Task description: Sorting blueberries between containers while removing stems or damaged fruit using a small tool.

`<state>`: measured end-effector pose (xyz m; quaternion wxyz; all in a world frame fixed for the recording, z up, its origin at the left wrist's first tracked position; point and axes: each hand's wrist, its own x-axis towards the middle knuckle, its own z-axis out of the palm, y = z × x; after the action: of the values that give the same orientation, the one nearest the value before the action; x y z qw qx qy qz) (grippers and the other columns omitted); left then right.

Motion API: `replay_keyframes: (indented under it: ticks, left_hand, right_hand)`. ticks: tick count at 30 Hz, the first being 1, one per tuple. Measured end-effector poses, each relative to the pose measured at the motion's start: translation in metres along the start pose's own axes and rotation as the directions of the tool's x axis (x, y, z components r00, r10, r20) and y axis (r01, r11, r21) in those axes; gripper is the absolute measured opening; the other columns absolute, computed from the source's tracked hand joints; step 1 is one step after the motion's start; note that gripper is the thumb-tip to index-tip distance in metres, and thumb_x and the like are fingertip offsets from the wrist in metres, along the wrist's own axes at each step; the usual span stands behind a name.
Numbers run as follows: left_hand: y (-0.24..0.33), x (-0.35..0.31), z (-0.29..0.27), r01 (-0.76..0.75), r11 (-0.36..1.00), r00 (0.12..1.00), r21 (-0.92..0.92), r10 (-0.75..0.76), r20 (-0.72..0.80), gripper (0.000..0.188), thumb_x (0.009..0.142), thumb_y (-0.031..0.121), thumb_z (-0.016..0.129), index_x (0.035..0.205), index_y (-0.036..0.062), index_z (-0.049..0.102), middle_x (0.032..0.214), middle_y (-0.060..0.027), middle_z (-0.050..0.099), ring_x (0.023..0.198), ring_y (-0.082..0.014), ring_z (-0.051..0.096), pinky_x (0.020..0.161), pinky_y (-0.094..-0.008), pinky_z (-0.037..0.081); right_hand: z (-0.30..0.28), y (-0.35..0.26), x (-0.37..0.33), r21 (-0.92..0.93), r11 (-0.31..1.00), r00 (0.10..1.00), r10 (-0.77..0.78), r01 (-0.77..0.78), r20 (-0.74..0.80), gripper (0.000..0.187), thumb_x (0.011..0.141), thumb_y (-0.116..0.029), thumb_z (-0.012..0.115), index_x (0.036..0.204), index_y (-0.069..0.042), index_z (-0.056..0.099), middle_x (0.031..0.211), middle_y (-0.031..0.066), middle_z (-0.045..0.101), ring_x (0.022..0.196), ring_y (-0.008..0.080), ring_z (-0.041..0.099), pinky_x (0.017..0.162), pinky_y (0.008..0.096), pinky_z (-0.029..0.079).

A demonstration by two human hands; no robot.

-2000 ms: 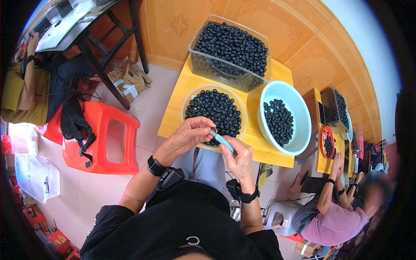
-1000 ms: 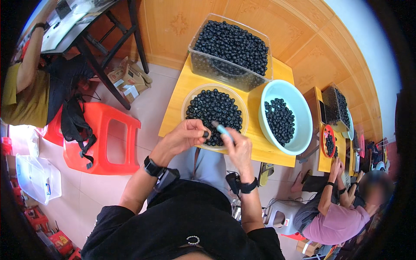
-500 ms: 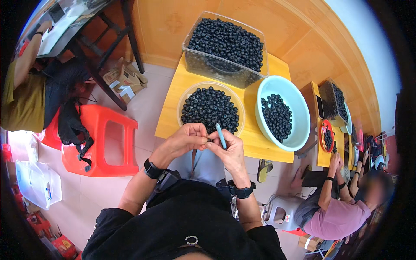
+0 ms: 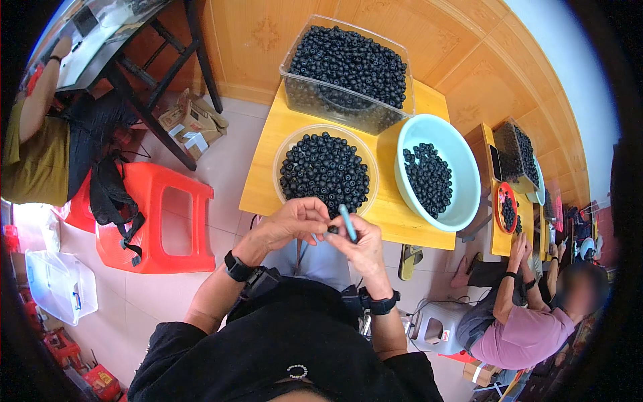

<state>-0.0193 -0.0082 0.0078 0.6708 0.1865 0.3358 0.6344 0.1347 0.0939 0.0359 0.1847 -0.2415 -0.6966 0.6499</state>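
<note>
My two hands meet in front of the yellow table. A small round black bead (image 4: 333, 230) sits between their fingertips. The fingers of my left hand (image 4: 293, 225) are closed in a pinch at it, partly hiding what they grip. My right hand (image 4: 364, 249) is closed around a slim light-blue pen-like tool (image 4: 347, 224), which slants up out of the grip; its lower end is hidden by fingers. Just beyond the hands lies a round shallow clear tray (image 4: 278, 176), filled with similar black beads (image 4: 324, 167).
On the yellow table (image 4: 262, 157) stand a clear plastic bin (image 4: 301, 100) heaped with black beads and a pale turquoise basin (image 4: 447, 151) partly filled. A red stool (image 4: 144, 231) is at left. People sit at both sides, one in a pink shirt (image 4: 519, 342).
Both hands have shifted slightly toward me, and the bead shows more plainly between the fingertips. The light-blue tool tilts further and has moved a little right and nearer.
</note>
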Motion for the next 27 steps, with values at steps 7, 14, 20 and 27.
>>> replay_keyframes:
  ticks: [7, 14, 20, 27]
  left_hand:
    - [0.014, -0.002, -0.034, -0.188, 0.856, 0.873, 0.481, 0.37, -0.317, 0.01, 0.079, 0.002, 0.063, 0.088, 0.0027, 0.06, 0.076, -0.0046, 0.063, 0.065, -0.0095, 0.06, 0.059, -0.0218, 0.051]
    - [0.013, 0.016, -0.033, -0.091, 0.625, 0.796, 0.776, 0.514, -0.32, 0.012, 0.073, -0.003, 0.063, 0.084, -0.0011, 0.062, 0.073, -0.0058, 0.062, 0.062, -0.0117, 0.06, 0.057, -0.0246, 0.049]
    - [0.009, 0.042, -0.031, -0.013, 0.094, 0.816, 0.995, 0.576, -0.043, 0.02, 0.069, -0.002, 0.063, 0.088, 0.0048, 0.063, 0.077, -0.0089, 0.058, 0.068, -0.0212, 0.06, 0.063, -0.0313, 0.048]
    - [0.004, 0.06, -0.045, -0.026, -0.142, 0.807, 0.989, 0.581, 0.105, 0.019, 0.069, -0.001, 0.064, 0.086, 0.0054, 0.063, 0.075, -0.0092, 0.056, 0.069, -0.0204, 0.059, 0.062, -0.0332, 0.047]
  right_hand:
    - [-0.099, -0.018, 0.034, -0.419, 0.908, 0.88, -0.22, 0.027, -0.421, 0.02, 0.073, -0.006, 0.069, 0.092, -0.002, 0.066, 0.066, -0.0047, 0.052, 0.06, 0.0041, 0.044, 0.053, 0.0207, 0.036]
    - [-0.121, -0.039, 0.048, -0.479, 0.875, 0.706, -0.381, 0.067, -0.597, 0.032, 0.076, -0.002, 0.066, 0.108, 0.0, 0.061, 0.075, -0.0007, 0.059, 0.069, 0.0059, 0.051, 0.063, 0.0205, 0.041]
    - [-0.087, 0.003, 0.032, -0.414, 0.907, 0.806, -0.302, 0.078, -0.509, 0.017, 0.077, -0.001, 0.065, 0.094, -0.001, 0.065, 0.071, -0.0038, 0.054, 0.065, 0.0045, 0.046, 0.06, 0.0191, 0.039]
    - [-0.058, 0.019, 0.013, -0.234, 0.972, 0.885, -0.101, -0.009, -0.455, 0.016, 0.08, -0.008, 0.064, 0.091, 0.003, 0.064, 0.067, -0.0016, 0.054, 0.063, 0.0056, 0.045, 0.058, 0.0213, 0.039]
